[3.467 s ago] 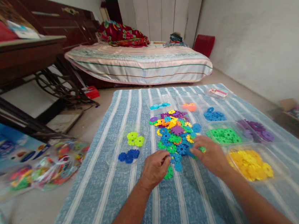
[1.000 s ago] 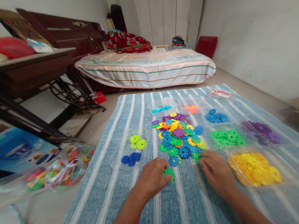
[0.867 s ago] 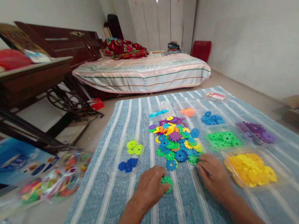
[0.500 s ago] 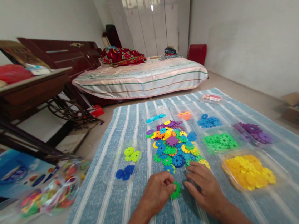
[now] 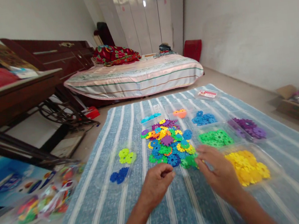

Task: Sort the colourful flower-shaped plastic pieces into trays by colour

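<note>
A heap of mixed coloured plastic gear-shaped discs [image 5: 167, 142] lies on a blue striped cloth [image 5: 182, 212]. My left hand [image 5: 157, 183] rests just in front of the heap, fingers curled shut, with nothing showing in them. My right hand [image 5: 218, 170] is to its right, slightly blurred, fingertips pinched on a few green discs [image 5: 189, 162] at the heap's near edge. Clear trays to the right hold sorted green discs [image 5: 214, 138], yellow discs [image 5: 247, 167], purple discs [image 5: 247, 128] and blue discs [image 5: 203, 119].
To the left lie lime discs [image 5: 124, 156] and dark blue discs [image 5: 119, 175]; orange discs [image 5: 180, 113] and light blue discs [image 5: 150, 118] sit behind the heap. A bag of discs [image 5: 41, 203] lies on the floor left. A dark table [image 5: 14, 91] and a bed [image 5: 134, 76] stand beyond.
The green discs between my hands have gone from beside my left hand to my right fingertips. My right hand has moved right and forward. The view has tilted up a little.
</note>
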A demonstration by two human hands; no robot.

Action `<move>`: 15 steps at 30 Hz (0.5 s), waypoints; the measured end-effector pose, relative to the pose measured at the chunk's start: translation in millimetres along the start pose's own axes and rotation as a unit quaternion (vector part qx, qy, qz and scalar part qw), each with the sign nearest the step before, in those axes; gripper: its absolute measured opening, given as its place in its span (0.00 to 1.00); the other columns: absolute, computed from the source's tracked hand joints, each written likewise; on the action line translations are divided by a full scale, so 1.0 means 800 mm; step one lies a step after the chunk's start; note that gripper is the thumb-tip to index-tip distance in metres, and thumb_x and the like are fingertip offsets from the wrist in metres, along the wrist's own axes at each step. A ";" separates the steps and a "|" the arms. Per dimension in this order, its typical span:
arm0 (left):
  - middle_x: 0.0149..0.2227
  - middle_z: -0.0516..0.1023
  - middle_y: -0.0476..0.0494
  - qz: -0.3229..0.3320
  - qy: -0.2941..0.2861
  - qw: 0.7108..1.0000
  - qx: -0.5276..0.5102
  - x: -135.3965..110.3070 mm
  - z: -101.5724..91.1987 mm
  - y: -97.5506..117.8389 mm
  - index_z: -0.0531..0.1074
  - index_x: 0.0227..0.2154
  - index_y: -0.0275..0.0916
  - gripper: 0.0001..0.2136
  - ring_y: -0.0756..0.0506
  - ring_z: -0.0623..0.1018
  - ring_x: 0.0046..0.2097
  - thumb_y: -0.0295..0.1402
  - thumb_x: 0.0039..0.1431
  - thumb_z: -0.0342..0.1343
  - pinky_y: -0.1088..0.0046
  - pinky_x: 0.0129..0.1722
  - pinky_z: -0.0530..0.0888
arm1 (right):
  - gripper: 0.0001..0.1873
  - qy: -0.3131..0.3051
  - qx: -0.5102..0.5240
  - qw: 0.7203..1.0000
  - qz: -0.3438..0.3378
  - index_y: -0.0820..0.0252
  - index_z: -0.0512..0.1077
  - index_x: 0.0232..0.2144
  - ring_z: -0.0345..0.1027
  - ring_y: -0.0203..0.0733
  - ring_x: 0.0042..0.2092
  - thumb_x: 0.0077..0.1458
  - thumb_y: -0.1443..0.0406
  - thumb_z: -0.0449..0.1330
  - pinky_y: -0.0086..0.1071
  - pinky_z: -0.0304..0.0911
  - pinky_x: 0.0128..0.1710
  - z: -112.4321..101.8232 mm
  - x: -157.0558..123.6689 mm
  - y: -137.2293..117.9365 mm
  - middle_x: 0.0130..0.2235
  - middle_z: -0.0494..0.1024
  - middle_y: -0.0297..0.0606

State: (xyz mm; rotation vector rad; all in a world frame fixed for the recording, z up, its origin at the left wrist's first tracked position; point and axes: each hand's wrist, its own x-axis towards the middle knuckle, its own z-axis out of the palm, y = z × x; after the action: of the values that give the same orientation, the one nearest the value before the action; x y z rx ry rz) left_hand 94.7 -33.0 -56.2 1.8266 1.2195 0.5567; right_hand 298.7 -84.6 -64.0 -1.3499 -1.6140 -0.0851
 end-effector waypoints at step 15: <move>0.30 0.71 0.46 0.080 0.077 0.960 0.256 0.015 0.017 -0.024 0.69 0.31 0.40 0.09 0.46 0.71 0.35 0.32 0.58 0.44 0.72 0.32 0.65 | 0.09 -0.112 -0.228 0.966 0.042 0.61 0.68 0.36 0.63 0.52 0.46 0.53 0.72 0.51 0.45 0.63 0.45 0.042 -0.054 0.003 0.38 0.71 0.47</move>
State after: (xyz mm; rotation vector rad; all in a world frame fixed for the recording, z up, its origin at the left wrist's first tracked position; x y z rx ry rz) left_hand 100.3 -24.5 -80.6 2.3695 1.4231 0.5082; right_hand 275.0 -93.7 -112.4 -1.8328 -1.7899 -0.2747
